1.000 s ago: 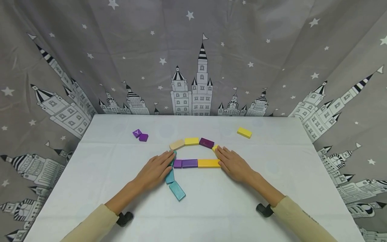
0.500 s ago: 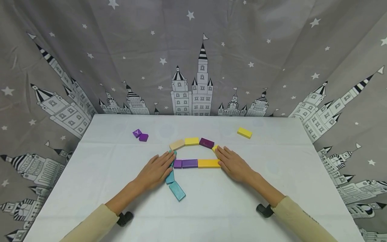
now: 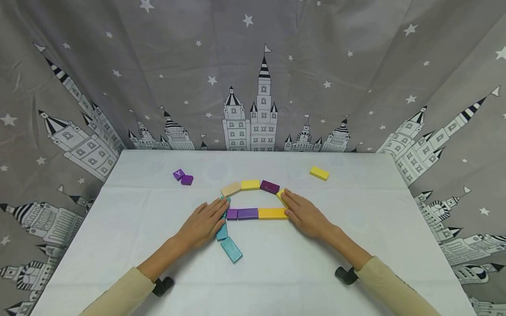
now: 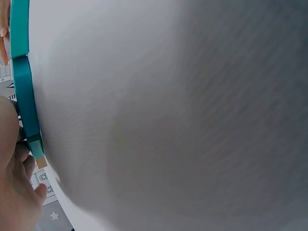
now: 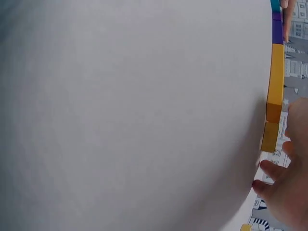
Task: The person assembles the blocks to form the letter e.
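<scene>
Flat coloured blocks form a closed outline on the white table [image 3: 276, 272]. My left hand [image 3: 203, 224] lies along its left side, straight fingers on teal blocks [image 3: 222, 232] that they partly hide. Another teal block [image 3: 231, 249] slants away below. My right hand [image 3: 306, 215] rests at the right side, fingertips touching a yellow block [image 3: 280, 194] and its thumb at the end of an orange-yellow block [image 3: 272, 213]. Between the hands also lie a small purple block [image 3: 232, 214] and a longer violet one [image 3: 247, 213]. Tan [image 3: 231, 189], yellow [image 3: 250, 185] and dark purple [image 3: 270, 187] blocks arch above.
Two small purple pieces [image 3: 187, 180] lie at the back left, one marked with a Y. A single yellow block [image 3: 319, 173] lies at the back right. Behind the table hangs a grey curtain [image 3: 174, 66] printed with castles and stars.
Both hands stay nearly in place. The left fingertips have shifted slightly, so more teal shows above them. Slightly more of the yellow block shows beside the right fingertips.
</scene>
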